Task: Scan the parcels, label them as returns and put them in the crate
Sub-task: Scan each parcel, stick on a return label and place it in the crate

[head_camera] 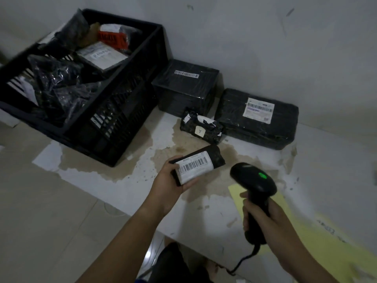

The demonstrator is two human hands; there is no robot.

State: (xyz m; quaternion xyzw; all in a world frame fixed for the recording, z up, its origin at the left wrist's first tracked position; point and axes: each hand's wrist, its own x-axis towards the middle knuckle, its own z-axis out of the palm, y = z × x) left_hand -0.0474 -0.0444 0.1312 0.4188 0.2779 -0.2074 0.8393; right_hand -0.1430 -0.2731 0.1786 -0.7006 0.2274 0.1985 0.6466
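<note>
White and badly stained with brown patches, the table (pixel 95 178) stands against a pale wall (pixel 265 37) in dim light. Near its middle, held above the surface, is a small black parcel (pixel 199 166) with a white barcode label facing up; the left hand (pixel 167 184) grips it from the left end, fingers curled underneath and thumb along the far edge. Just right of it, the right hand (pixel 265 219) is wrapped around the handle of a black scanner (pixel 253 180), whose head points toward the parcel and shows a green light (pixel 262 176) on top; its cable (pixel 242 260) trails off the near edge. Under the scanner lies a yellow sheet (pixel 306 231) with handwriting too blurred to read. Farther back sits a crumpled little package (pixel 201 127) bearing a tag marked "A", and beyond it a black wrapped box (pixel 185 88) with a barcode strip. To the right rests a larger black bundle (pixel 257 119) with a shipping label. At the far left, a black slatted crate (pixel 122 123) holds several black-wrapped packets, partly overhanging the tiled floor (pixel 40 221).
</note>
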